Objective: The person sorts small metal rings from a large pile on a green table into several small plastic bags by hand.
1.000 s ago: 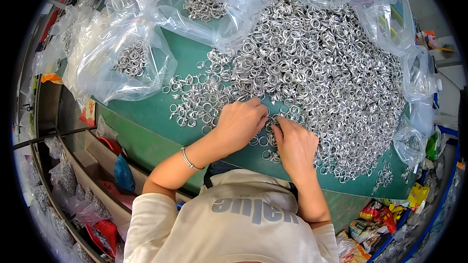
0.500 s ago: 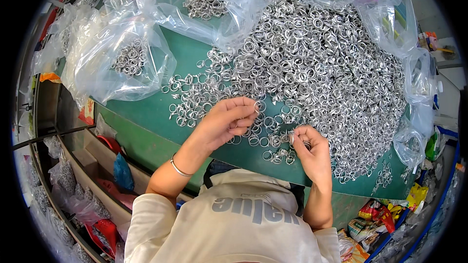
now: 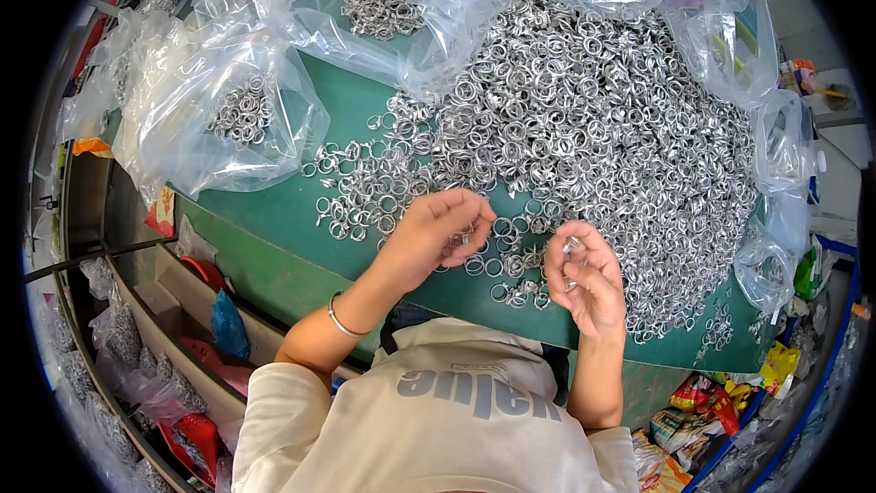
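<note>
A great heap of silver metal rings [image 3: 602, 128] covers the right part of the green table [image 3: 265, 210]. My left hand [image 3: 436, 236] is over the table's near edge, fingers curled, with a few rings [image 3: 464, 237] showing between fingers and palm. To its right my right hand [image 3: 589, 281] is turned palm up, its fingers bent round several rings [image 3: 571, 248]. Loose rings [image 3: 513, 246] lie on the table between the two hands. More scattered rings [image 3: 365, 187] spread beyond my left hand, left of the heap.
A clear plastic bag [image 3: 246, 151] with rings inside lies at the table's left. Another small pile of rings [image 3: 383, 7] sits at the back among plastic sheeting [image 3: 438, 46]. Shelving [image 3: 173, 338] with bags is at the left; colourful packages [image 3: 703, 406] are at the lower right.
My right hand has rolled palm up, bringing the rings in it into view. My left hand has turned and curled inward; the ring at its fingertips is now lower, among its fingers.
</note>
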